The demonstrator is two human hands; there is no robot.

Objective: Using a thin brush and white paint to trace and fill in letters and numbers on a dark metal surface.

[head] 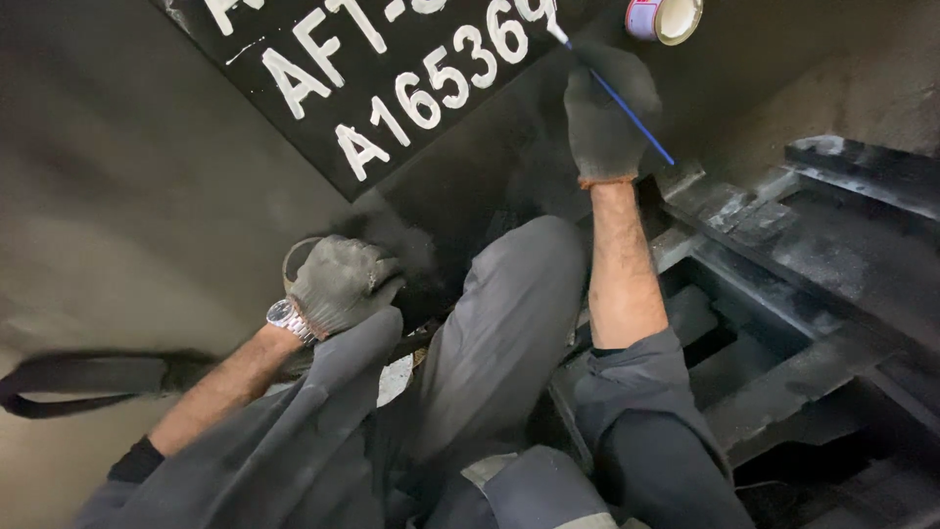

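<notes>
the dark painted wall point(117, 176) fills most of the view, and on it sits a glossy black panel point(323, 137) carrying hand-painted white characters point(431, 93), freshly bright against the black. to the right, black steel ledges point(803, 255) step down into gaps. the person crouches, grey trouser knee point(509, 323) raised between both arms.

the right hand point(607, 122), gloved, is closed around a thin blue-handled brush point(617, 98) whose white tip meets the lowest stroke of the last character. the left hand point(338, 284), gloved with a wristwatch point(286, 313) below it, is curled over the rim of a small round container point(294, 260) held at the knee; what is inside cannot be seen. a roll of tape point(666, 18) rests at the top edge.

risks, as i judge them: the knee or sleeve could brush the wet characters and smear them; the crouch beside the open gaps looks unsteady, and a shift could jolt the brush across the panel; the container, gripped only at its rim, might tip; an overloaded brush could drip down the black.
</notes>
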